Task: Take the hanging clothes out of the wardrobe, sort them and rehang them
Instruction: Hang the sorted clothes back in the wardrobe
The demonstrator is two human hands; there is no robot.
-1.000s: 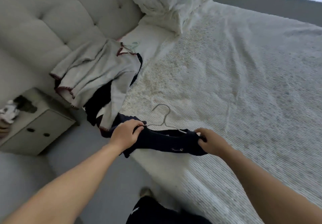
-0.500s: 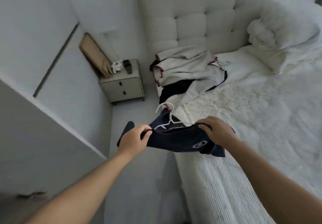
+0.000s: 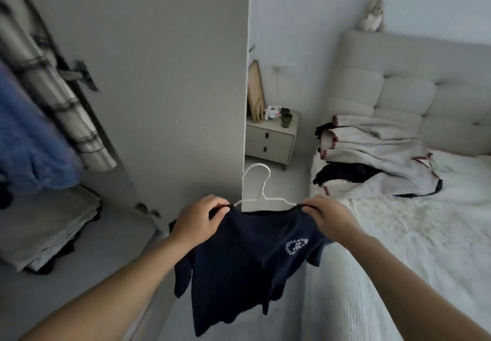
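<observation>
Between wardrobe door (image 3: 159, 75) and bed (image 3: 398, 234), both hands' fingers (image 3: 218, 206) pinch the navy shirt's (image 3: 239, 266) shoulders; hanger (image 3: 261, 194) level, hook upward.

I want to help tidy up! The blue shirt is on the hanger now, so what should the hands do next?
Probably carry the navy T-shirt left to the open wardrobe. It already hangs on the white hanger, both hands hold its shoulders, and its hook is free.
</observation>
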